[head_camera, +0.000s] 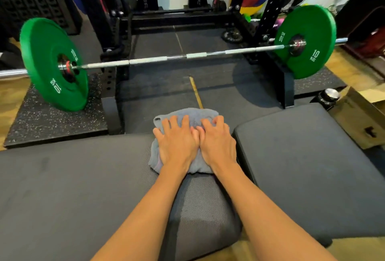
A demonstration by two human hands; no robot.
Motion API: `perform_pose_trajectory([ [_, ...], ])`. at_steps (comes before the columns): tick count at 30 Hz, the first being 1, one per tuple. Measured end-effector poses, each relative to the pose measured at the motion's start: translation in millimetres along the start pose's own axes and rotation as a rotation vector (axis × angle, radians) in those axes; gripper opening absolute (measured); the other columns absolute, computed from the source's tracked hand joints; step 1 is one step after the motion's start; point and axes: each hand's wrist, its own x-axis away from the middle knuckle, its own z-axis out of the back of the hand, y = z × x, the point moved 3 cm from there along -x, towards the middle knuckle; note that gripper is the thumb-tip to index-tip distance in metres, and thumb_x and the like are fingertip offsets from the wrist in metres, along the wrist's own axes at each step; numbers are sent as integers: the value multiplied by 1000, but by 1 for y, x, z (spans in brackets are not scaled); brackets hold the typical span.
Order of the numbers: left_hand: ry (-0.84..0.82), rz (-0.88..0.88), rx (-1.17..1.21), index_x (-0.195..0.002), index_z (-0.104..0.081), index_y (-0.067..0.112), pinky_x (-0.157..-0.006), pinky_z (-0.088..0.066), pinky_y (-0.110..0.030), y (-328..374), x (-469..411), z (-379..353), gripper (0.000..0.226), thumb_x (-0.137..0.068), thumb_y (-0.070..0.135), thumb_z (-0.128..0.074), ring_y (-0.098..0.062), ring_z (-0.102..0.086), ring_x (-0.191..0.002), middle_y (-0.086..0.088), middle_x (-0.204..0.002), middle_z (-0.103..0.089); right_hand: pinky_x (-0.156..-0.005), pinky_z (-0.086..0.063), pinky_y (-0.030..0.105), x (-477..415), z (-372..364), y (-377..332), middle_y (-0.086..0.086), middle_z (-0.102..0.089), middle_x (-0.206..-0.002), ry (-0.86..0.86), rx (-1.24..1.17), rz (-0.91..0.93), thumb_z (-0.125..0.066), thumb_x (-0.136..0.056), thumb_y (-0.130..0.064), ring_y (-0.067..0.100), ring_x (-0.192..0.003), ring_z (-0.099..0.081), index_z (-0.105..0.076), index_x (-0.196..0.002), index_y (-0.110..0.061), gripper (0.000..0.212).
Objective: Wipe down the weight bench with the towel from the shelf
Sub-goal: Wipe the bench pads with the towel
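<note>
Grey towel [188, 114] bunched at far edge of bench [73, 177], partly overhanging. Left hand [177, 146] and right hand [217, 144] pressed flat on it, fingers spread. Soft, light, likely bunches when pushed; best held under palms, centrally.

"10 KG" on green plates [306, 41]

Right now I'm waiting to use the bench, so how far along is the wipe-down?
The towel is already off the shelf and on the bench. Both hands, left and right, press it flat at the far edge. The pads to either side have yet to be covered; cleanliness can't be judged.
</note>
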Motion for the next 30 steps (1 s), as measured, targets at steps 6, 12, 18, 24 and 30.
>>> perform_pose_trajectory([
  [6, 33, -22, 73, -106, -66, 16, -81, -34, -47, 0, 2, 6, 50, -87, 35, -23, -33, -50, -99, -11, -115, -61, -67, -44, 37, -4, 8, 3, 6, -42, -113, -84, -73, -5, -41, -98, -43, 29, -100, -51, -55, -103, -17, 30],
  [12, 51, -57, 278, -117, -63, 16, -84, -34, -41, 40, 13, 26, 28, -94, 22, -48, -32, -42, -111, -8, -132, -53, -67, -43, 34, 3, 75, 29, 3, -42, -111, 29, -90, 56, -48, -96, -40, 25, -92, -52, -58, -101, -17, 26],
  [18, 164, -103, 357, -96, -72, 17, -69, -38, -43, 147, 40, 45, 33, -77, 21, -45, -35, -54, -91, -9, -104, -63, -74, -44, 37, 9, 150, 124, -2, -49, -112, 126, -15, 30, -51, -93, -46, 24, -100, -54, -64, -110, -30, 27],
  [24, -69, -201, 237, -116, -62, 17, -103, -31, -56, 186, 65, -25, 54, -81, 38, -25, -33, -48, -126, -12, -129, -57, -93, -32, 45, 38, 98, 182, -6, -32, -153, -82, 212, -127, -35, -95, -58, 22, -133, -33, -45, -136, -38, 46],
  [30, -27, -204, 213, -127, -62, 18, -107, -34, -59, 188, 68, -38, 54, -88, 37, -30, -30, -49, -132, -11, -137, -57, -66, -45, 41, 45, 83, 183, 3, -57, -126, 128, 259, -115, -39, -90, -50, 29, -96, -54, -61, -108, -30, 35],
])
